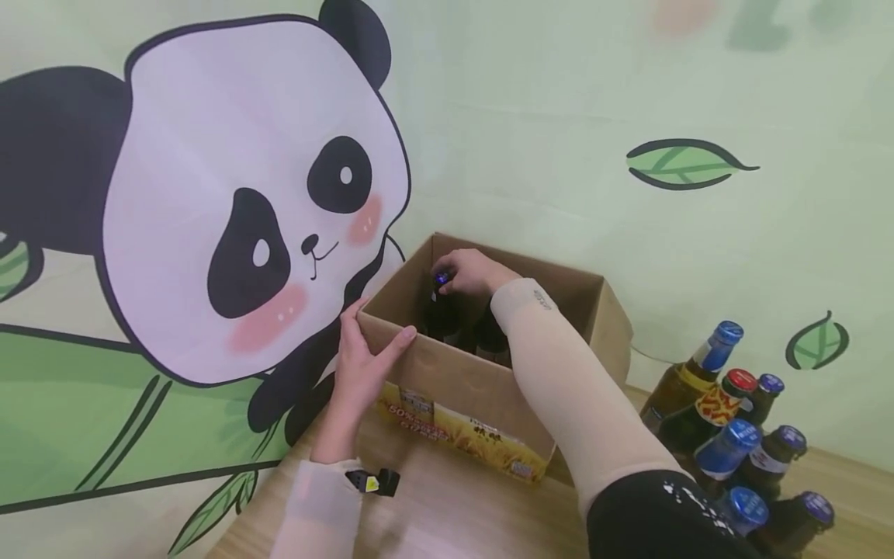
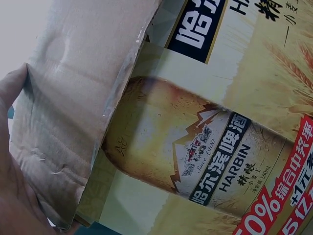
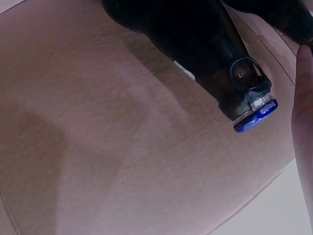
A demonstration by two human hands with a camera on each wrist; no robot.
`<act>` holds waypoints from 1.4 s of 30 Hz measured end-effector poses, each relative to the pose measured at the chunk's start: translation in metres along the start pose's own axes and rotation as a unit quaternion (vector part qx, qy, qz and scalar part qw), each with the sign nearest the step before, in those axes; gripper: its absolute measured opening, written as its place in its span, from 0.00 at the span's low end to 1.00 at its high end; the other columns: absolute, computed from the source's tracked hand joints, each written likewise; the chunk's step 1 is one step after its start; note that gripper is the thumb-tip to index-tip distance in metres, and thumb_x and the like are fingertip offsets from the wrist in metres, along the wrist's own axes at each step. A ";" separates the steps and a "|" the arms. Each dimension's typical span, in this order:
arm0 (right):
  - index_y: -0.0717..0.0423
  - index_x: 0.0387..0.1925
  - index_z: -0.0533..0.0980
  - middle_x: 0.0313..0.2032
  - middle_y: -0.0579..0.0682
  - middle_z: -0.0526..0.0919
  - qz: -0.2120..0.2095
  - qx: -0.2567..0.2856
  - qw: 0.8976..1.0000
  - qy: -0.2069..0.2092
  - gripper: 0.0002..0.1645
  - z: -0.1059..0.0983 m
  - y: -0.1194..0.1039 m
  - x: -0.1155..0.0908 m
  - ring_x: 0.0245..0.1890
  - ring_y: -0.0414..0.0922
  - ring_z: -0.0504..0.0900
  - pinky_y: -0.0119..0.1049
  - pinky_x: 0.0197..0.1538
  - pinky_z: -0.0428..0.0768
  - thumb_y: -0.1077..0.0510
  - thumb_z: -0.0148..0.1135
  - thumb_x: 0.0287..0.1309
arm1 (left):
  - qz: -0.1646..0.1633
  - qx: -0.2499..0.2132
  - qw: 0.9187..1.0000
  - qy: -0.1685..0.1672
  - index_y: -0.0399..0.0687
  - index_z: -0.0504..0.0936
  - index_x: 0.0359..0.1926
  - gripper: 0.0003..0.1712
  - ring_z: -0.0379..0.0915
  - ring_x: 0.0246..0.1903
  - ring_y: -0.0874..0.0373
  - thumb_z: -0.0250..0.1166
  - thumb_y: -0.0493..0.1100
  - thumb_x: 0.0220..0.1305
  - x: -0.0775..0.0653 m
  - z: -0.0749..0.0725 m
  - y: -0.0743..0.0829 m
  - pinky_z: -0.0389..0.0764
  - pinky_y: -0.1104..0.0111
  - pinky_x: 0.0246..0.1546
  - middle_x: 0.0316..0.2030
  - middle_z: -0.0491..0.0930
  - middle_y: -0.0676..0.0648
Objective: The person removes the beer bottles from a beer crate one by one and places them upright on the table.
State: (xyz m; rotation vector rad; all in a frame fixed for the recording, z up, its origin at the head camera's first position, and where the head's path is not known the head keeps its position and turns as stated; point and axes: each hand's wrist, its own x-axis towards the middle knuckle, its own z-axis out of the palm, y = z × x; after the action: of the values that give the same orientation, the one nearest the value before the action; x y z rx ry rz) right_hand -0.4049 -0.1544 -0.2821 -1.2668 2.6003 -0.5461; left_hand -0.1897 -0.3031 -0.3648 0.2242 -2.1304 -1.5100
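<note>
An open-topped cardboard box [image 1: 454,365] stands on the table, with a printed beer picture on its outer side [image 2: 195,147]. My left hand [image 1: 359,361] grips its near left corner, thumb along the near rim. Inside the box, my right hand [image 1: 478,272] pinches the neck of a dark beer bottle [image 1: 440,314] with a blue cap. A second dark bottle [image 1: 491,330] stands beside it, partly covered by my right forearm. In the right wrist view, a bottle with a blue pull-ring cap [image 3: 257,115] lies near the brown cardboard wall, and my fingers reach another bottle neck [image 3: 293,24].
Several beer bottles [image 1: 726,446] with blue and red caps stand grouped to the right of the box. The wooden table [image 1: 433,512] extends in front of it. Behind is a wall covering [image 1: 517,155] with a painted panda [image 1: 258,116] and leaves.
</note>
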 end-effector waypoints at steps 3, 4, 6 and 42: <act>0.54 0.59 0.78 0.55 0.54 0.81 -0.002 -0.001 1.000 -0.005 0.22 0.000 0.000 -0.002 0.55 0.50 0.77 0.45 0.63 0.73 0.60 0.67 0.64 | -0.003 0.002 1.000 -0.005 0.65 0.51 0.74 0.55 0.61 0.64 0.50 0.73 0.68 0.54 0.000 0.000 0.002 0.68 0.44 0.63 0.68 0.59 0.48; 0.54 0.58 0.79 0.54 0.53 0.81 -0.004 0.002 1.000 -0.006 0.22 -0.001 0.000 -0.003 0.55 0.50 0.77 0.45 0.62 0.73 0.60 0.68 0.63 | -0.005 0.001 1.000 -0.006 0.66 0.51 0.74 0.55 0.61 0.64 0.50 0.73 0.68 0.54 0.000 0.000 0.002 0.68 0.44 0.63 0.68 0.59 0.49; 0.54 0.56 0.80 0.52 0.52 0.82 -0.007 0.020 1.000 -0.011 0.21 -0.001 0.000 -0.004 0.53 0.50 0.77 0.45 0.61 0.74 0.60 0.70 0.61 | -0.006 0.002 1.000 -0.007 0.66 0.51 0.74 0.55 0.61 0.64 0.50 0.72 0.69 0.53 0.000 0.001 0.003 0.69 0.44 0.63 0.68 0.59 0.49; 0.55 0.52 0.80 0.43 0.49 0.83 -0.082 -0.048 0.990 -0.102 0.20 0.009 -0.004 -0.005 0.44 0.44 0.78 0.39 0.53 0.76 0.46 0.62 0.69 | -0.006 0.022 1.000 -0.006 0.67 0.51 0.74 0.54 0.60 0.64 0.48 0.72 0.68 0.55 -0.002 0.001 0.003 0.65 0.43 0.65 0.69 0.59 0.47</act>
State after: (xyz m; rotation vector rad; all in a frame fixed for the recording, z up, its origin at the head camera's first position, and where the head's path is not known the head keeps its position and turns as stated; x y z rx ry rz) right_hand -0.3963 -0.1553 -0.2886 -1.4912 2.3934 -0.3010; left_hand -0.1874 -0.3005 -0.3628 0.2443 -2.1761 -1.4765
